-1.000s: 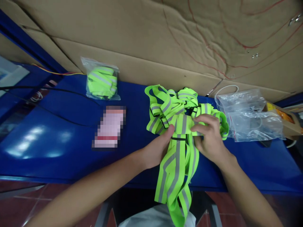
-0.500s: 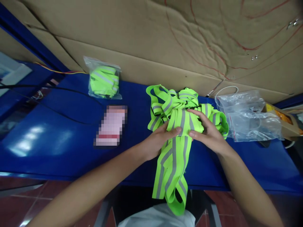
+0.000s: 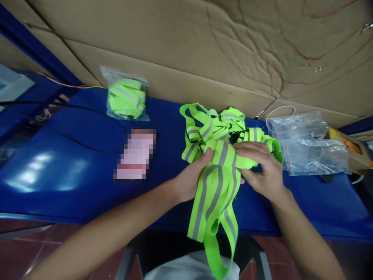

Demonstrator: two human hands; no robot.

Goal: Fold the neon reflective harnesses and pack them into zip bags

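A bundle of neon-green strap with grey stripes point(image 3: 217, 186) hangs from my hands over the table's front edge, its loops dangling. My left hand point(image 3: 192, 177) grips the bundle from the left, thumb on top. On the right, my right hand point(image 3: 264, 167) pinches a band of the same strap between thumb and fingers. Behind them lies a heap of green straps point(image 3: 204, 126) with black buckles, partly hidden by the hands.
A clear bag of folded green straps point(image 3: 126, 97) leans at the back left. In front of it lies a pixelated phone-like object point(image 3: 135, 155). Clear plastic bags point(image 3: 314, 151) and a cardboard box point(image 3: 349, 149) are at the right. Black cables cross the blue table point(image 3: 87, 182).
My right hand has shifted right and turned, drawing a band sideways. My left thumb has moved up and left. The hanging loops have spread and dropped lower.
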